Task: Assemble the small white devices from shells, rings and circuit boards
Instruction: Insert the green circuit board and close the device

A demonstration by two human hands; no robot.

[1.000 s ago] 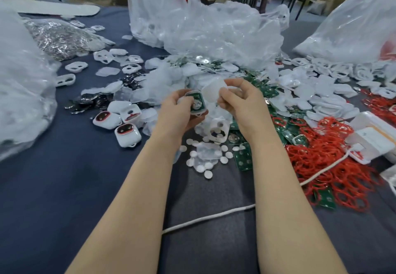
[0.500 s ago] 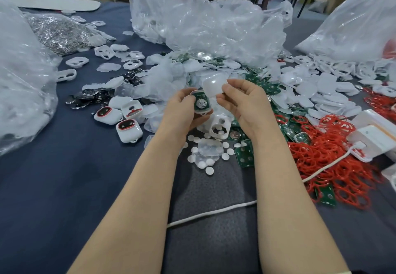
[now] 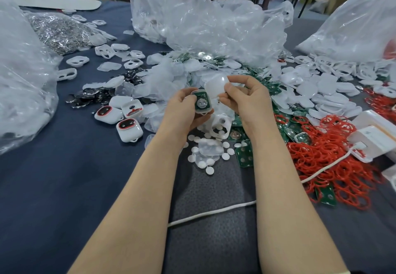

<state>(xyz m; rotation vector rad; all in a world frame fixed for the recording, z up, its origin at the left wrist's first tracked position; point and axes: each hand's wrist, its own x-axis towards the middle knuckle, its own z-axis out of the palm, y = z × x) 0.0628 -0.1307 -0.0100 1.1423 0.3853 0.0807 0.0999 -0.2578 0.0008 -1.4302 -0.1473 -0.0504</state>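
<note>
left hand [image 3: 184, 110] holding a white shell with a green board [image 3: 201, 102] inside, right hand [image 3: 246, 100] pinching a clear white cover [image 3: 215, 86] just beside it, red rings [image 3: 334, 162] piled right, three finished white devices [image 3: 120, 117] left, dark blue table [image 3: 53, 188]

soft, even, fairly bright light falls from overhead, so the dark blue table [image 3: 53, 188] carries only faint shadows. white glare streaks the crumpled clear plastic bag [image 3: 214, 27] at the table's far edge, and the white shells [image 3: 321, 89] near its right edge wash out. the wide lens bows the corners; the far background is smeared and soft.
</note>
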